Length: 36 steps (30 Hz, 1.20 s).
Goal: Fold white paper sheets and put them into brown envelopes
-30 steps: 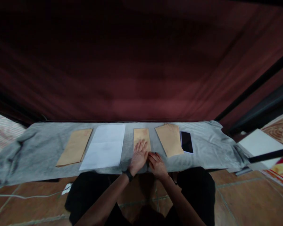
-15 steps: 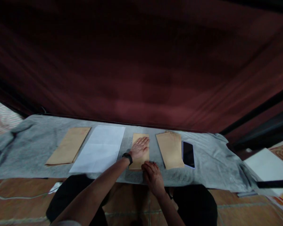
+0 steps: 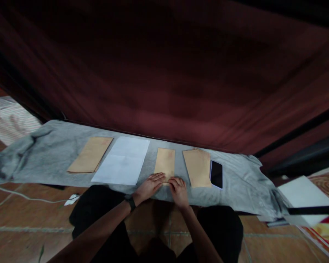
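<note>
A narrow brown paper envelope (image 3: 165, 160) lies on the grey cloth (image 3: 57, 146) in front of me. My left hand (image 3: 150, 187), with a dark band at its wrist, rests its outstretched fingers on the envelope's near left end. At the near right corner, my right hand (image 3: 179, 190) has its fingers bent and closed on the envelope's edge; the thumb side is partly hidden. To the right lie several brown envelopes (image 3: 197, 168) in a slightly fanned stack. White paper (image 3: 123, 160) lies to the left, with a larger brown stack (image 3: 90, 155) beyond it.
A phone (image 3: 216, 174) with a dark screen lies right of the fanned envelopes. Behind the cloth rises a dark red curtain (image 3: 153, 124). A white board (image 3: 305, 197) stands at the far right. A white cable (image 3: 30, 199) runs over the tiled floor at left.
My left hand has slid from the middle of the envelope toward its near end. My right hand stays at the near corner. The view has shifted slightly.
</note>
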Each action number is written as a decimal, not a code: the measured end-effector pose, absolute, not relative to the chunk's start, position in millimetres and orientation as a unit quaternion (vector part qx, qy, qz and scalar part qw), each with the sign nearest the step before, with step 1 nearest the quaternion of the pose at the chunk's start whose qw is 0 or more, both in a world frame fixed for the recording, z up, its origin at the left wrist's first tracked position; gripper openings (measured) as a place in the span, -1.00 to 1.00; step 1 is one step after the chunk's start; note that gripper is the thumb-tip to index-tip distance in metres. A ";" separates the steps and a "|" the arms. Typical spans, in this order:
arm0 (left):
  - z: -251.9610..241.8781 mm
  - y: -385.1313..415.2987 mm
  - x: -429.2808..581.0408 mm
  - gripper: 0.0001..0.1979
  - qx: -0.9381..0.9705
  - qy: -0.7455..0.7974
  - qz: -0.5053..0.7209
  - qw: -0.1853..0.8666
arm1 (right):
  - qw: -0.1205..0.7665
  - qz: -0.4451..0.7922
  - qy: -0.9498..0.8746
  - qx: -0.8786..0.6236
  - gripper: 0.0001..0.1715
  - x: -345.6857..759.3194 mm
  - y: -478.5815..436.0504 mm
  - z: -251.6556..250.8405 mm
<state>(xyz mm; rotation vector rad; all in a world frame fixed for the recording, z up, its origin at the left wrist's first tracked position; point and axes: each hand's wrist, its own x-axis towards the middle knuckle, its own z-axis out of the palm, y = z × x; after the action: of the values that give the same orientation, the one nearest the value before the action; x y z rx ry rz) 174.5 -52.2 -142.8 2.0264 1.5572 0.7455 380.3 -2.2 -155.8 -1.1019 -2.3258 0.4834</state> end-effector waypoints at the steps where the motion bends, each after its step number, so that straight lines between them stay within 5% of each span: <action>1: -144.4 -54.8 173.9 -0.59 0.737 0.576 0.273 0.226 | 0.254 0.175 -0.857 -0.414 -0.80 378.8 -0.2 -154.2; 15: -165.0 -61.5 197.1 -0.52 0.597 0.749 0.275 0.087 | 0.236 0.086 -0.892 -0.376 -0.34 357.5 -46.2 -170.0; 24: -153.0 -63.2 203.3 -0.61 0.529 0.799 0.286 0.009 | 0.239 0.075 -0.875 -0.414 -0.30 384.8 -36.2 -174.3; 29: -139.8 -58.7 206.6 -0.82 0.418 0.808 0.402 0.106 | 0.288 0.056 -0.855 -0.428 -0.27 366.9 -44.4 -175.2; 36: -111.2 -37.4 213.9 -0.79 0.347 0.717 0.544 0.264 | 0.320 0.128 -0.798 -0.495 -0.43 343.7 -37.1 -148.4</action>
<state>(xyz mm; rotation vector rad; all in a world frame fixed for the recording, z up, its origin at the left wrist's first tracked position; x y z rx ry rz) 213.9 -37.4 -111.2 0.9386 1.9366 1.4703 343.7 -37.1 -148.4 -1.3004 -2.0975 0.3354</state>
